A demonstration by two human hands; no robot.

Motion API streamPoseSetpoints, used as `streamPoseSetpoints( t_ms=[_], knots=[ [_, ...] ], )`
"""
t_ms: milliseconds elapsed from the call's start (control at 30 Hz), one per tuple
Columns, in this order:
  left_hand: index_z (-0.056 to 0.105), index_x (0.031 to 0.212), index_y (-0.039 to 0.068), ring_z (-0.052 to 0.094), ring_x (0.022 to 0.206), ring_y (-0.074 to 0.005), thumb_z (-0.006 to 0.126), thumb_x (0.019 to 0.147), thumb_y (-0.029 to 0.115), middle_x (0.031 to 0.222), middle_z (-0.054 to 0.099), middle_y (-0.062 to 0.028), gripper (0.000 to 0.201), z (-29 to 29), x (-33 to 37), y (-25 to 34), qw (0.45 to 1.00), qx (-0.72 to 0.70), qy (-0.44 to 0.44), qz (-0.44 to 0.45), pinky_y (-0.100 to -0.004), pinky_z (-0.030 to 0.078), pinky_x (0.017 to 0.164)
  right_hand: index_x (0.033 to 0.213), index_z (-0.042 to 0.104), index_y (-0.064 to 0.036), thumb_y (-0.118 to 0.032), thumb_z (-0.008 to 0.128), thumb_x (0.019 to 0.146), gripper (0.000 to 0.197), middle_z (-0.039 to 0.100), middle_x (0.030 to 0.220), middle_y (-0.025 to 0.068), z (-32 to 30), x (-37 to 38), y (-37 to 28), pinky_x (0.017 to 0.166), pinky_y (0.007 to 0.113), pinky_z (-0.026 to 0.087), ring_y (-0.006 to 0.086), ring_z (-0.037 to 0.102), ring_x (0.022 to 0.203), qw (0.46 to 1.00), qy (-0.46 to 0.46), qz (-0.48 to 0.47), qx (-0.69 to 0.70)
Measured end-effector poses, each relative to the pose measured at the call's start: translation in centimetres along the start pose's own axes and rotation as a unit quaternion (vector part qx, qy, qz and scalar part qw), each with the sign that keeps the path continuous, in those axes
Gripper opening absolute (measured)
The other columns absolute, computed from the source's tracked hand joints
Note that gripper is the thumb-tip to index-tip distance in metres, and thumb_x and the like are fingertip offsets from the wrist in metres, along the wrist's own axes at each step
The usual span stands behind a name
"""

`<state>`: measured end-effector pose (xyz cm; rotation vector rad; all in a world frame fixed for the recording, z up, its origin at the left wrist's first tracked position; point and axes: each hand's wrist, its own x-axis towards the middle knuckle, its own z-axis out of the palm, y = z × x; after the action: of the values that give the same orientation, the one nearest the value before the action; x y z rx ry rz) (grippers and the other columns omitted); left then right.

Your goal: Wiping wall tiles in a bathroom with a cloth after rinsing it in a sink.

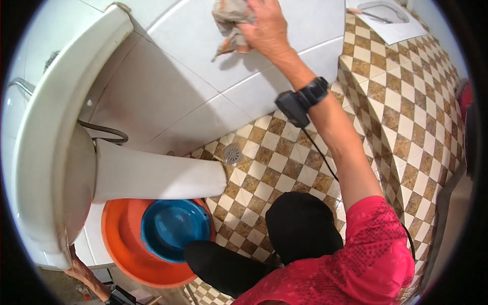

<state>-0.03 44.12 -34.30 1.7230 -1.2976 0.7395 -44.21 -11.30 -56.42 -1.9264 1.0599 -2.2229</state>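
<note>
My right hand (264, 28) is closed on a crumpled grey and orange-brown cloth (231, 20), pressed against the white wall tiles (190, 56). At the lower left, my left hand (79, 268) grips the near corner of a white washbasin (51, 122). Some of its fingers are hidden by the basin's edge. The basin's white pedestal (157, 173) extends down to the floor.
Beside the pedestal, a blue basin (175, 229) sits inside a larger orange tub (122, 244). A drain grate (233, 153) is set in the brown-and-white checkered floor (277, 162). A raised tiled step (368, 107) runs along the right, with a squat toilet (386, 20) beyond.
</note>
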Motion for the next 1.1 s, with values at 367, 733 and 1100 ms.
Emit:
streamPoseSetpoints(
  t_ms=[367, 733, 1100],
  knots=[
    [0.045, 0.127, -0.006, 0.051, 0.111, -0.0250, 0.061, 0.085, 0.004, 0.129, 0.049, -0.0166, 0.045, 3.6, -0.1, 7.8, 0.986, 0.161, 0.030, -0.031, -0.0409, 0.044, 0.097, 0.105, 0.062, -0.0214, -0.015, 0.058, 0.074, 0.032, 0.051, 0.116, -0.0057, 10.4, -24.4, 0.7, 0.077, 0.037, 0.037, 0.0151, 0.046, 0.100, 0.952, -0.242, -0.174, -0.073],
    [0.044, 0.127, -0.007, 0.053, 0.106, -0.0236, 0.060, 0.086, 0.004, 0.128, 0.047, -0.0169, 0.045, 0.6, -0.5, 4.5, 0.990, 0.126, 0.051, -0.032, -0.0379, 0.049, 0.092, 0.087, 0.067, -0.0154, -0.011, 0.054, 0.080, 0.016, 0.056, 0.109, 0.0017, 5.2, -36.0, 9.8, 0.083, 0.042, 0.043, 0.0185, 0.050, 0.103, 0.907, -0.390, -0.118, -0.105],
    [0.051, 0.116, 0.008, 0.049, 0.115, -0.0277, 0.069, 0.077, 0.036, 0.113, 0.054, -0.0086, 0.051, 2.3, -0.3, 8.2, 0.985, 0.152, -0.059, 0.060, -0.0478, 0.035, 0.106, 0.116, 0.059, -0.0139, 0.003, 0.056, 0.062, 0.057, 0.055, 0.114, 0.0120, 0.8, -14.0, 1.2, 0.092, 0.041, 0.041, 0.0334, 0.050, 0.104, 0.758, -0.639, 0.019, 0.128]
  ],
)
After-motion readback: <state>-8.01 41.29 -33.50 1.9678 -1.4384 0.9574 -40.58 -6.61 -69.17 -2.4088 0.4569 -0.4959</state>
